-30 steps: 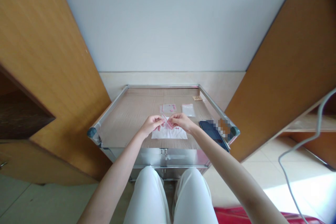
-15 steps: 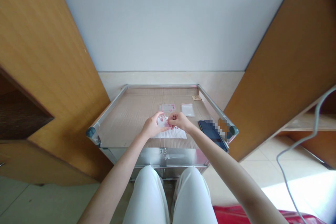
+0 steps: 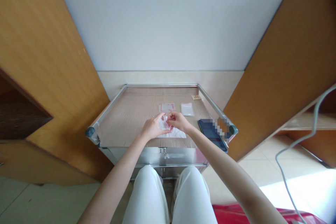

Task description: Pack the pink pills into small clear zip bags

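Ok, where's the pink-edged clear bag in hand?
In the head view, the clear bag is just below centre, between the left hand and right hand, over the white sheet on the table.

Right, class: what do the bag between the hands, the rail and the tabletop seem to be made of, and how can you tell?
The bag: probably thin, clear plastic, since it looks see-through.
The rail: likely metal, perhaps aluminium, judging by its silvery sheen.
The tabletop: brownish with grain-like streaks; wood or a printed wood-look covering, the picture leaves it open.
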Motion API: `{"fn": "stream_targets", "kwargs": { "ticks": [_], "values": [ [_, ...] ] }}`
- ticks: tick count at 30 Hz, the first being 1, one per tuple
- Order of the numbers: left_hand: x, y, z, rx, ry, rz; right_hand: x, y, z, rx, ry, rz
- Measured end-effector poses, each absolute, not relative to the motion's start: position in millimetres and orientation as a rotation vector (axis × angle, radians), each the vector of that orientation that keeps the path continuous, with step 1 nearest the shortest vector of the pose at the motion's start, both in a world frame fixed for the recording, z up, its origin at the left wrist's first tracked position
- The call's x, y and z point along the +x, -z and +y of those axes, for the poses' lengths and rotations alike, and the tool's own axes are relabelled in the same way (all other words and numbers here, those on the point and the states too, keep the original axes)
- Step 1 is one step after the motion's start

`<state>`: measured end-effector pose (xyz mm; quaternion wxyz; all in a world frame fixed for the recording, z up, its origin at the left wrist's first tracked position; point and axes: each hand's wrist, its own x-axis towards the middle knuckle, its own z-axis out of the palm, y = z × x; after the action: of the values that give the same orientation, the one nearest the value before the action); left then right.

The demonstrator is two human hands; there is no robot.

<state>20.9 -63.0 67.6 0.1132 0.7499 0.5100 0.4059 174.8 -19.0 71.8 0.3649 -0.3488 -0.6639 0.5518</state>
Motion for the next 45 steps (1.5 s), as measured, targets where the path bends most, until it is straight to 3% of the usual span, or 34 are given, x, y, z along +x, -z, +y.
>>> {"fn": "stream_targets", "kwargs": {
  "ticks": [7,12,26,45],
  "values": [
    [24.0,-67.5,-63.9,2.271,-0.907,1.802,175.8,-65.0,-11.1,-1.02,-1.268,-1.839],
    [25.2,-71.7,-67.6,2.322,-0.772,1.853,178.4,-67.0,-11.3,-0.987,-1.339,-1.915],
    [24.3,-67.8,-64.7,2.338,-0.745,1.834,177.7,-63.8,-8.1,-1.082,-1.368,-1.897],
    [24.3,-65.1,-60.9,2.327,-0.703,1.861,174.1,-63.4,-10.3,-1.065,-0.972,-2.109]
  ]
}}
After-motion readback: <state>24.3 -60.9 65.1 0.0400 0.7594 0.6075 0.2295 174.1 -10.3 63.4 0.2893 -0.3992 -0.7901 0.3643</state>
